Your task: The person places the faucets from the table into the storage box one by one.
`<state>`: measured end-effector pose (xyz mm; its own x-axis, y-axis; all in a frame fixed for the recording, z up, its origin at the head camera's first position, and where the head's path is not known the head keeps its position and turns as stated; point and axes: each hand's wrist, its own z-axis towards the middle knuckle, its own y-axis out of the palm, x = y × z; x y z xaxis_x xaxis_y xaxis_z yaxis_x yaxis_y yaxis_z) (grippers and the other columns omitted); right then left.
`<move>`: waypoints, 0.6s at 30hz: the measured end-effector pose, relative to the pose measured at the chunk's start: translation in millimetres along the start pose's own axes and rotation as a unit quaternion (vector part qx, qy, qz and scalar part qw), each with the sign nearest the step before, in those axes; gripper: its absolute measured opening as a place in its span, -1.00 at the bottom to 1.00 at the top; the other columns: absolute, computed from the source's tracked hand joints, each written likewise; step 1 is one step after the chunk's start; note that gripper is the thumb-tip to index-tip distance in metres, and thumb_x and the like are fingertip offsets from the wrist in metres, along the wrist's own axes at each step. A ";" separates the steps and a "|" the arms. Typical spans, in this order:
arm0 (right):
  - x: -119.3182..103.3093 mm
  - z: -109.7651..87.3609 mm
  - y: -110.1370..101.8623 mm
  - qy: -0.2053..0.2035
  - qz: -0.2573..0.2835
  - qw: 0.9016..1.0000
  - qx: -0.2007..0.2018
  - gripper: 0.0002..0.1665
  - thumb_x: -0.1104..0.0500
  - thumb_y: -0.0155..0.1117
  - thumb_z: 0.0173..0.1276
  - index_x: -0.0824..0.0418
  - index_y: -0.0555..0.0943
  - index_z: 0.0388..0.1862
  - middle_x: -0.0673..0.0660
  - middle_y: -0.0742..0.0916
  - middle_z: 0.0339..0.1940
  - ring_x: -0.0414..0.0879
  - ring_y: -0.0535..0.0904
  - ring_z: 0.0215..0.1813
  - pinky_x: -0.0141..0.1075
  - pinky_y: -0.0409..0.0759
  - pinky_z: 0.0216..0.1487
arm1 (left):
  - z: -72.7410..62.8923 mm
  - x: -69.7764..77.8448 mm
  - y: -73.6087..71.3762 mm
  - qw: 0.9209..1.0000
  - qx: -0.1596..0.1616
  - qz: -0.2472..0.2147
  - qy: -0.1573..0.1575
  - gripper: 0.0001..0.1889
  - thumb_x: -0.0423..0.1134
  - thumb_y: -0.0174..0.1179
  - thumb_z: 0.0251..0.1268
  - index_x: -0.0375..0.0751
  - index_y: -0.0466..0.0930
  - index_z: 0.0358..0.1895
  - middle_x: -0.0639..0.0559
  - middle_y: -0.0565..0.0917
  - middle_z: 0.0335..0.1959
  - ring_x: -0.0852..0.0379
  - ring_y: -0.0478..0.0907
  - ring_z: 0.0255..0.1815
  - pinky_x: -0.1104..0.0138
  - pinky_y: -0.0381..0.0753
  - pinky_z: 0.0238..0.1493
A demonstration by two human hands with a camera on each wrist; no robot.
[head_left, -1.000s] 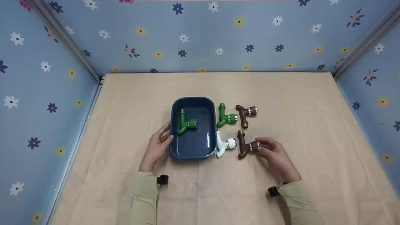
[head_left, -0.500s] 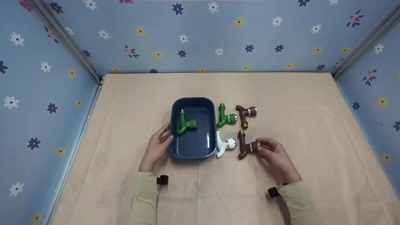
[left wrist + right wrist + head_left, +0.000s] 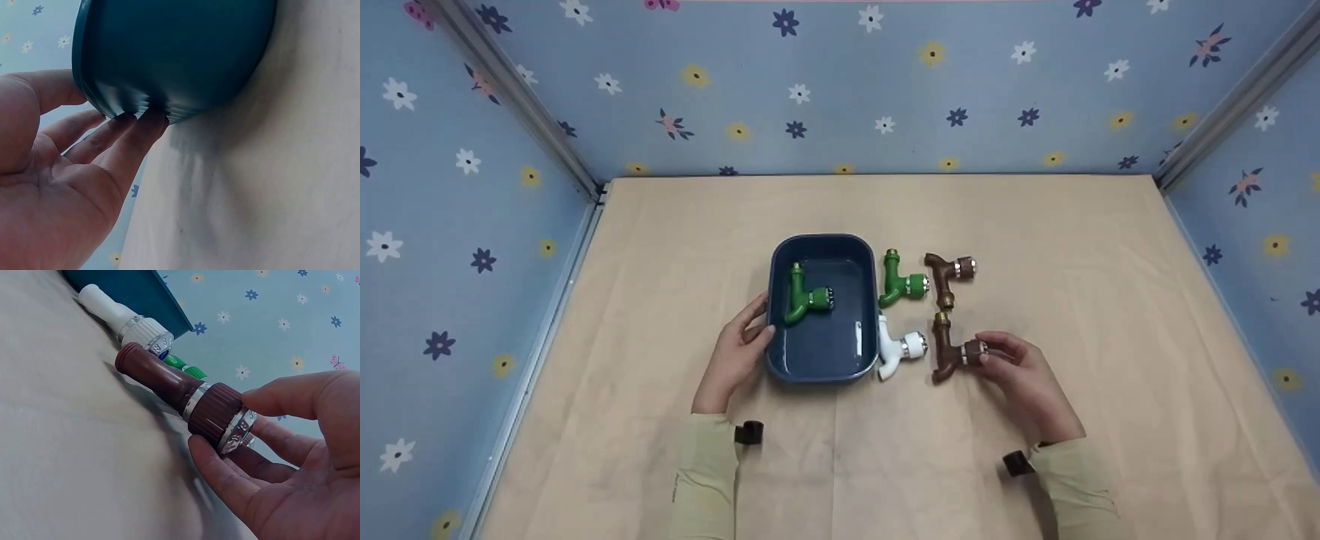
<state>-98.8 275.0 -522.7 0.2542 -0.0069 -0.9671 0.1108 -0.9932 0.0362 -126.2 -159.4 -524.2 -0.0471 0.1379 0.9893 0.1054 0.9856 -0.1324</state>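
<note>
Brown tap (image 3: 946, 355) pinched in your right hand (image 3: 1027, 379)

You hold it by its ribbed knob, between thumb and fingers; whether it touches the tan tabletop (image 3: 840, 465) is hard to tell. The other brown tap (image 3: 943, 281) lies just beyond. To the left is the white tap (image 3: 891, 351), with a green tap (image 3: 895, 287) behind it. Next comes the blue tray (image 3: 819, 352), a second green tap (image 3: 798, 306) inside, its left wall gripped by your left hand (image 3: 733, 360).
</note>
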 end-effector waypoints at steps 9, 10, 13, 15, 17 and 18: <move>-3.6 -2.4 1.6 -0.001 0.023 1.000 -0.007 -0.52 0.45 0.16 0.31 0.49 0.41 0.22 0.42 0.58 0.07 0.09 0.63 0.01 -0.02 0.51 0.13 | 0.2 -0.8 0.1 1.000 0.000 0.000 0.007 -0.40 -0.48 0.04 0.40 -0.23 0.14 0.47 -0.31 0.28 0.37 -0.22 0.39 0.25 0.12 0.36 0.26; -4.4 -2.6 1.6 -0.005 0.014 1.000 -0.005 -0.52 0.44 0.16 0.31 0.49 0.41 0.21 0.40 0.59 0.06 0.07 0.63 0.01 -0.02 0.51 0.12 | 0.2 -0.6 0.3 1.000 0.001 -0.001 0.005 -0.40 -0.48 0.03 0.40 -0.23 0.14 0.47 -0.30 0.28 0.37 -0.21 0.39 0.26 0.13 0.36 0.26; -6.7 -3.2 1.1 -0.016 -0.021 1.000 0.003 -0.53 0.44 0.17 0.30 0.46 0.44 0.21 0.37 0.60 0.06 0.01 0.63 0.00 -0.05 0.53 0.11 | 0.2 -0.3 0.5 1.000 0.000 -0.004 0.001 -0.40 -0.48 0.03 0.40 -0.23 0.13 0.47 -0.30 0.26 0.38 -0.23 0.36 0.28 0.13 0.34 0.28; -8.1 -3.4 0.6 -0.021 -0.040 0.999 0.007 -0.53 0.44 0.17 0.30 0.45 0.46 0.20 0.35 0.60 0.07 -0.03 0.62 0.00 -0.07 0.53 0.10 | 0.1 0.0 0.4 1.000 -0.002 -0.006 0.001 -0.40 -0.49 0.02 0.40 -0.24 0.12 0.47 -0.31 0.24 0.39 -0.25 0.35 0.29 0.12 0.32 0.29; -9.2 -3.7 0.2 -0.022 -0.047 0.999 0.008 -0.53 0.44 0.17 0.29 0.43 0.47 0.20 0.34 0.60 0.08 -0.04 0.62 0.00 -0.06 0.53 0.10 | -0.1 0.4 0.6 1.000 -0.001 -0.007 -0.003 -0.40 -0.48 0.03 0.40 -0.22 0.13 0.48 -0.29 0.24 0.39 -0.24 0.35 0.28 0.13 0.32 0.30; -9.8 -4.0 0.2 -0.022 -0.047 0.999 0.007 -0.53 0.44 0.16 0.30 0.43 0.46 0.21 0.35 0.59 0.09 -0.04 0.62 0.00 -0.05 0.53 0.10 | -0.2 0.5 0.6 1.000 0.000 -0.008 -0.005 -0.40 -0.48 0.03 0.40 -0.21 0.13 0.48 -0.28 0.24 0.39 -0.24 0.35 0.28 0.14 0.32 0.29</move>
<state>-97.5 275.3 -512.2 0.2017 0.0809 -0.9761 0.1189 -0.9912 -0.0576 -126.0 -158.8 -523.7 -0.0579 0.1230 0.9907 0.1052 0.9876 -0.1165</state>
